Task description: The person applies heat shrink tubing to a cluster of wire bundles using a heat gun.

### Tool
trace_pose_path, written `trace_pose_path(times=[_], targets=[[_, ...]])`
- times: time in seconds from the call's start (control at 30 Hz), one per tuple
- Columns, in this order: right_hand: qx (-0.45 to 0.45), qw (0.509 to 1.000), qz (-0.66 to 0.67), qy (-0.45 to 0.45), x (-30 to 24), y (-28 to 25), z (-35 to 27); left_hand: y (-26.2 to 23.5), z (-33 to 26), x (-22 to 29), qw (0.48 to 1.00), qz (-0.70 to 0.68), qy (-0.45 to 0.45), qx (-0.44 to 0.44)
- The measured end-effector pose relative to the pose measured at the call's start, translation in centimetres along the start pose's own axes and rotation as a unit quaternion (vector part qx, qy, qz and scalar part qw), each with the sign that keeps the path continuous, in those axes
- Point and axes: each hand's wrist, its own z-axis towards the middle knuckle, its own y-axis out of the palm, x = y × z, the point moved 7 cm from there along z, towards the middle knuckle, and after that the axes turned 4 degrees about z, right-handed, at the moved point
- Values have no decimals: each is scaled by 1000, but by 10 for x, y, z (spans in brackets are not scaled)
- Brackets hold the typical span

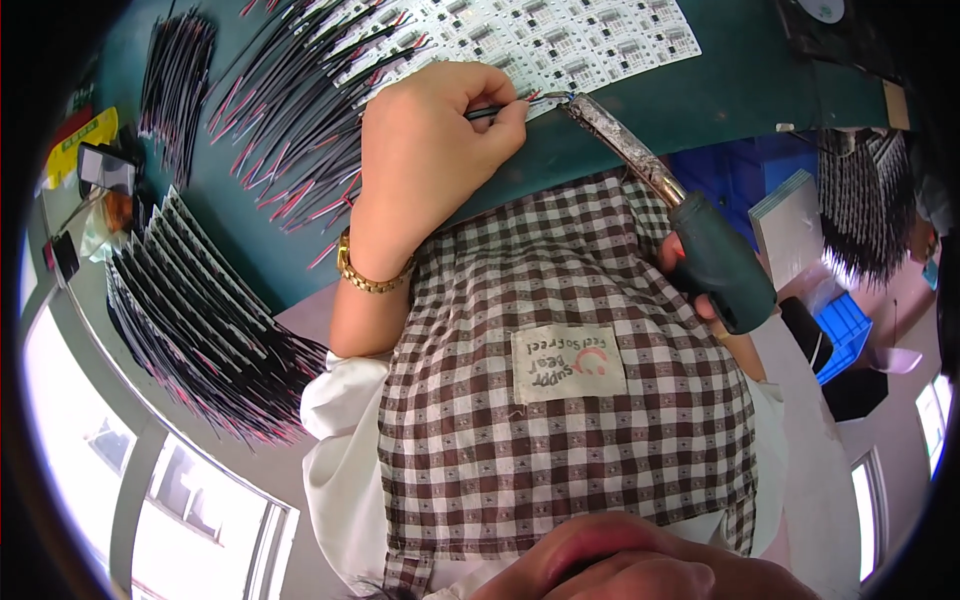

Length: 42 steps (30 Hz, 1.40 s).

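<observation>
My left hand [435, 150], with a gold watch [372, 279] at its wrist, pinches a thin black cable [483, 112] between thumb and forefinger. The cable's stripped, coloured wire ends reach the near edge of a white circuit board panel [640, 38]. My right hand [672, 252] is wrapped round the dark green handle of a soldering iron [725, 262], which hides most of the fingers. The iron's worn metal barrel slants up to the left, and its tip meets the wire ends at the panel's edge, or nearly so; I cannot tell which.
Loose black cables with red ends [290, 130] lie left of the panel on the green table [740, 105]. Another cable bundle [178, 90] lies farther left. Wired board strips hang in stacks at the left [200, 310] and right [865, 205]. A blue crate [845, 335] stands lower right.
</observation>
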Motion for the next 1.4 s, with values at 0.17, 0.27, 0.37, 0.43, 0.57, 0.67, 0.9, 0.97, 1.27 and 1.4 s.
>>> trace_pose_path(times=[0.17,0.27,0.37,0.43,0.57,0.67,0.9,0.97,1.27,1.4], targets=[[-17,999,-9,36,6,-1,2,0,-1,0,1000,7,8,17],[-25,998,-14,57,11,-4,2,1,-1,1,999,17,23,26],[-32,996,-21,80,17,-8,2,1,-1,1,999,15,29,30],[-37,994,-25,96,20,-9,1,1,-1,0,1000,12,11,18],[-47,990,-34,131,23,-11,-3,0,0,-2,1000,3,17,-2],[-60,985,-40,158,25,-12,-7,0,-1,-2,999,3,20,-37],[-80,971,-54,218,30,-19,-15,1,-2,0,999,21,35,-19],[-86,967,-59,233,31,-20,-16,1,-2,0,999,19,32,-15],[-116,949,-82,283,19,-15,-13,-5,-4,6,998,23,53,0],[-43,991,129,-19,20,-6,-5,2,-4,3,997,20,70,11]])
